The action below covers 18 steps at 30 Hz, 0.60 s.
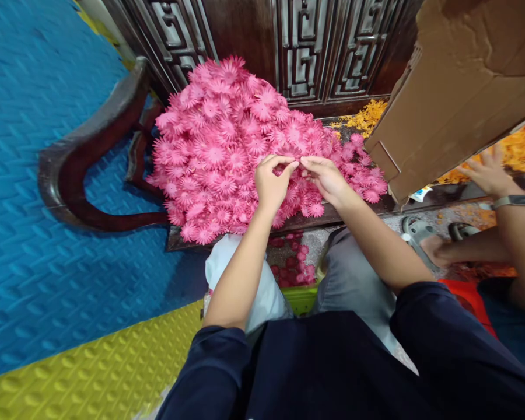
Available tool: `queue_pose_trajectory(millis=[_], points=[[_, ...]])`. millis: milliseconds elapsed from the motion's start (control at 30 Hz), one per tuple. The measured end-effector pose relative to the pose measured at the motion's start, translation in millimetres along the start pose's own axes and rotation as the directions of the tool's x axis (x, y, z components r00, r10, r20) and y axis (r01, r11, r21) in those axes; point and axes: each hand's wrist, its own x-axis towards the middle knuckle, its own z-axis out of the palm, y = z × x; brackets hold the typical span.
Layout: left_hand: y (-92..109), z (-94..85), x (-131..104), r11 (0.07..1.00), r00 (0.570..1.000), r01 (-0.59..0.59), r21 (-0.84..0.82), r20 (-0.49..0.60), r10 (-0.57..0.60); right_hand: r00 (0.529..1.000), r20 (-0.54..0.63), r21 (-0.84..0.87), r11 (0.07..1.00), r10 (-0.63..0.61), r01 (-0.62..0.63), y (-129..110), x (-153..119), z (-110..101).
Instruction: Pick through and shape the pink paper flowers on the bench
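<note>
A large heap of pink many-petalled flowers (214, 154) lies in front of me on a dark wooden seat. My left hand (271, 184) is held over the right half of the heap, thumb and forefinger pinched in a ring. Close beside it, my right hand (326, 178) pinches too, its other fingers curled. Between the two sets of fingertips is a darker pink flower (292, 151), partly lost against the heap behind. How the fingers sit on it is too small to make out.
A brown cardboard sheet (455, 99) stands upright right of the heap, with orange petals (522, 146) beyond it. Another person's hand (492, 172) is near those. A curved wooden armrest (65, 175) is at left, beside blue matting (35, 280). Pink flowers (301, 256) lie on the floor.
</note>
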Motion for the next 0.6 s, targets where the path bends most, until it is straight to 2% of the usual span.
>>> queue_pose_trajectory(millis=[200,367,500,600], points=[[-2.7,1.1,1.6,0.994,0.997,0.072,-0.086,0.019,-0.071,0.999,-0.021,0.078,0.997,0.029,-0.027,2.9,1.7,0.7],[-1.1,1.7,1.1,0.991,0.995,0.076,-0.109,0.067,-0.069,0.996,-0.083,0.001,0.999,0.040,-0.040,6.9,3.6,-2.3],[-1.2,3.0,0.7,0.993,0.997,0.081,-0.081,0.023,-0.080,0.991,-0.131,0.009,0.999,0.039,-0.038,9.3,3.6,-1.6],[-0.5,5.1,0.8,0.990,0.995,0.094,-0.103,-0.025,-0.097,0.987,-0.139,0.052,0.996,0.082,-0.076,7.4,1.4,3.1]])
